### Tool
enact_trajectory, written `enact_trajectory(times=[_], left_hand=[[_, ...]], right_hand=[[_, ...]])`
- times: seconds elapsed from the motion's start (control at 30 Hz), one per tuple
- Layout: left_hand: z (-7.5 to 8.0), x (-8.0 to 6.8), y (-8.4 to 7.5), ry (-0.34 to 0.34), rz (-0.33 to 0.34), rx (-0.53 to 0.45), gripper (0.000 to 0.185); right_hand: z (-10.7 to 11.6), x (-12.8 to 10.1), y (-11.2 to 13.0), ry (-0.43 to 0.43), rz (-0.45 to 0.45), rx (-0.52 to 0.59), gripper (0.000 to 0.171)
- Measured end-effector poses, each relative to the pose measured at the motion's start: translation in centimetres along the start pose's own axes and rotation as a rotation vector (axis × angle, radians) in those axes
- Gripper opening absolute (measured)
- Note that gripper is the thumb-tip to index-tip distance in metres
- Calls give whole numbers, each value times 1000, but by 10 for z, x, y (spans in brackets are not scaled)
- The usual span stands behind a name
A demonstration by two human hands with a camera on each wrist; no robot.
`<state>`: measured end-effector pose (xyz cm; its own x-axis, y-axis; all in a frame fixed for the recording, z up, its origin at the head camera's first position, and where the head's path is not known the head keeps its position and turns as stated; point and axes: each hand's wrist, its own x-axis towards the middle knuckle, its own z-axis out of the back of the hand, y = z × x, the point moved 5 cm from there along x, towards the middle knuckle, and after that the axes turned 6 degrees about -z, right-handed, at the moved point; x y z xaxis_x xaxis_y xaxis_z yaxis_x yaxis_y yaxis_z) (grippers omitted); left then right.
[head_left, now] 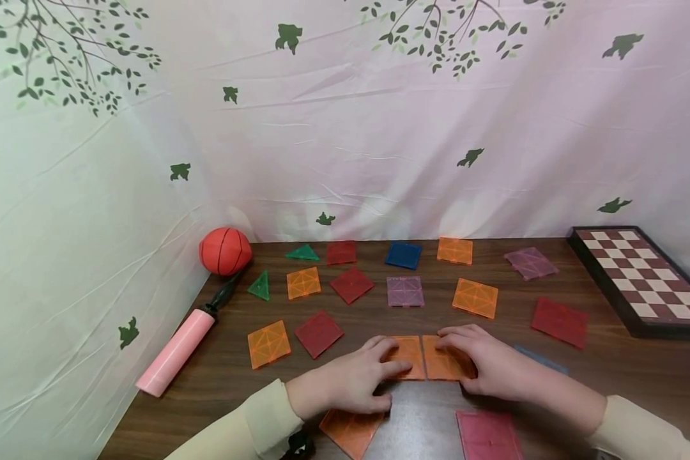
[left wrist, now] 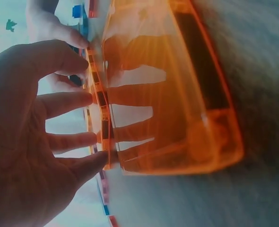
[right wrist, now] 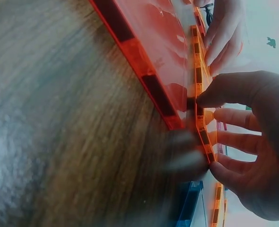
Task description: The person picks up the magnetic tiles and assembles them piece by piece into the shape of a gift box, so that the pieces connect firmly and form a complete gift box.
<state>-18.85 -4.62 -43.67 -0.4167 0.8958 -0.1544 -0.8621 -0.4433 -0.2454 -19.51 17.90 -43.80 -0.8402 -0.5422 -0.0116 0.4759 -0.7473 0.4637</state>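
Observation:
Two orange see-through square magnetic tiles lie edge to edge at the table's middle in the head view. My left hand (head_left: 356, 377) rests its spread fingers on the left orange tile (head_left: 415, 369), its thumb lower, off the tile. Over the right orange tile (head_left: 437, 364), my right hand (head_left: 483, 361) has fingers on top and the thumb at the near edge, pinching it. The right wrist view shows that thumb (right wrist: 224, 90) against the tile's edge. Another orange tile (head_left: 353, 434) lies partly beneath my left hand, and a pinkish-red tile (head_left: 490, 437) is nearer me on the right.
Several loose tiles lie farther back, including a blue one (head_left: 403, 255), a purple one (head_left: 405, 291) and a red one (head_left: 352, 285). A red ball (head_left: 225, 251) and a pink hand pump (head_left: 175, 351) are at left. A checkerboard (head_left: 644, 275) lies at right.

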Motion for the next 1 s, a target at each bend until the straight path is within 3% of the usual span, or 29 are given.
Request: enact_trajectory(times=[0.2, 0.33, 0.5, 0.63, 0.77, 1.0], left_hand=[[0, 2, -2, 6, -3, -8, 60], [-1, 2, -3, 14, -20, -8, 62], [-3, 4, -4, 28, -52, -44, 64], [-6, 5, -6, 43, -68, -71, 64], [-9, 7, -7, 50, -70, -81, 64], [-7, 10, -7, 63, -65, -56, 63]], right_hand=[[4, 1, -3, 14, 2, 13, 54], [20, 4, -13, -53, -9, 27, 44], [43, 14, -45, -182, -131, -29, 40], [46, 20, -70, -180, -217, -76, 40], [42, 24, -75, -143, -204, -86, 40], [35, 30, -57, -117, -127, -79, 32]])
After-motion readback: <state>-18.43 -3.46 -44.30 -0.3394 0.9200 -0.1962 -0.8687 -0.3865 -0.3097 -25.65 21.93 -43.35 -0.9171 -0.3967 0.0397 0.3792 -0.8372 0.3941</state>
